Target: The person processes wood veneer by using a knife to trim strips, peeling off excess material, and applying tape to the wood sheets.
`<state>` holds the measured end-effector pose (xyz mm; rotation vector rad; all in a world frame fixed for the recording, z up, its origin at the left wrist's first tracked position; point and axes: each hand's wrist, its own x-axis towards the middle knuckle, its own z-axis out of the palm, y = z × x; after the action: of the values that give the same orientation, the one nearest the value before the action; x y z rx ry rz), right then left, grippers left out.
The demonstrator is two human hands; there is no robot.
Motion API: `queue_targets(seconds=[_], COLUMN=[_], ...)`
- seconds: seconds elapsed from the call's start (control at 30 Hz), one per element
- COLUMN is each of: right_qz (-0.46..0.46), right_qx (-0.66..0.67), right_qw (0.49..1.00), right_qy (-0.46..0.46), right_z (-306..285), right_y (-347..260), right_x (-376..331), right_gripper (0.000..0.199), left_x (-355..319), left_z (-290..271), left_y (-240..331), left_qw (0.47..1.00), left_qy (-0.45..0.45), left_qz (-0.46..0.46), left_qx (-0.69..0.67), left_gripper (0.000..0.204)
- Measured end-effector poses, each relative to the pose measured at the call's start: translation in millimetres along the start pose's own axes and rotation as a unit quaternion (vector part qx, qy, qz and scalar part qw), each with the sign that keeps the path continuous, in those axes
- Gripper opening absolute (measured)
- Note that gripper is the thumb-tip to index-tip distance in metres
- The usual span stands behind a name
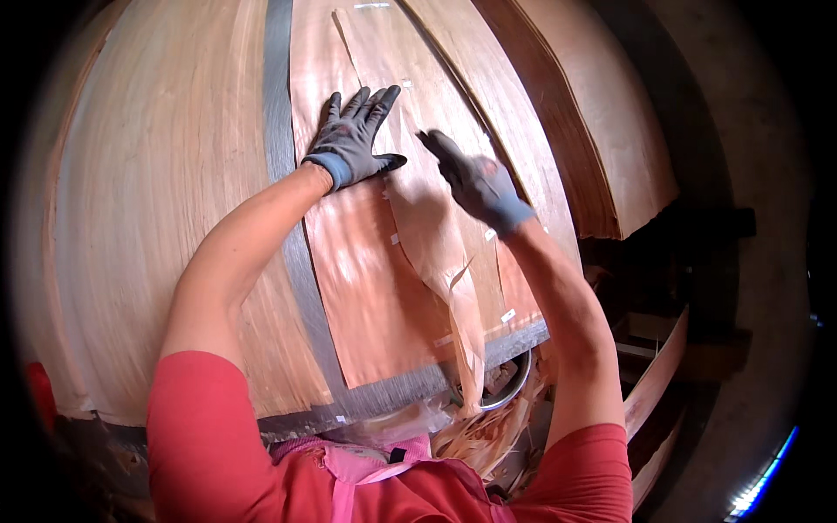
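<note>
My left hand [349, 144], in a grey glove with a blue cuff, lies flat with fingers spread on thin wood veneer. Across from it, my right hand [481, 185], gloved alike, has its fingers stretched out over the veneer and nothing visible in them; I cannot tell whether it touches. Between the hands runs a pale veneer strip [427, 228], whose torn, curled tail [466, 336] hangs past the near edge. Beneath lies a reddish veneer sheet [370, 296]. Small white tape pieces [508, 315] stick to the sheets.
A broad stack of light veneer [174, 192] covers the left side, beside the grey worktop [301, 253]. Further right, another veneer stack [610, 131] overhangs its support. Below the near edge are a round metal rim [520, 383] and a heap of veneer scraps [497, 431].
</note>
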<state>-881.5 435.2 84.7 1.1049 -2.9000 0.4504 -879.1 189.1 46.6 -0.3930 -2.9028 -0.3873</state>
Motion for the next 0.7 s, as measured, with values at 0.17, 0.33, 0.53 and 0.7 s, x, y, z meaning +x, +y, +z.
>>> queue_targets(seconds=[0.17, 0.33, 0.53, 0.7], right_qz=[0.007, -0.026, -0.072, -0.049], right_qx=[-0.064, -0.149, -0.187, -0.17], right_qw=[0.997, 0.987, 0.978, 0.98], right_qy=[-0.042, -0.055, -0.063, -0.086], right_z=[15, 23, 26, 22], right_y=[3, 5, 11, 14], right_x=[52, 70, 80, 53], right_gripper=[0.048, 0.051, 0.05, 0.053], left_x=[-1, -2, 1, 0], left_z=[0, 2, 1, 2], left_y=[-4, -6, -6, -8], left_qw=[1.0, 1.0, 0.999, 0.997], left_qy=[-0.022, -0.008, -0.033, -0.054], left_qz=[-0.006, -0.005, -0.004, 0.024], left_qx=[0.005, -0.001, 0.006, 0.053], left_gripper=[0.11, 0.108, 0.103, 0.079])
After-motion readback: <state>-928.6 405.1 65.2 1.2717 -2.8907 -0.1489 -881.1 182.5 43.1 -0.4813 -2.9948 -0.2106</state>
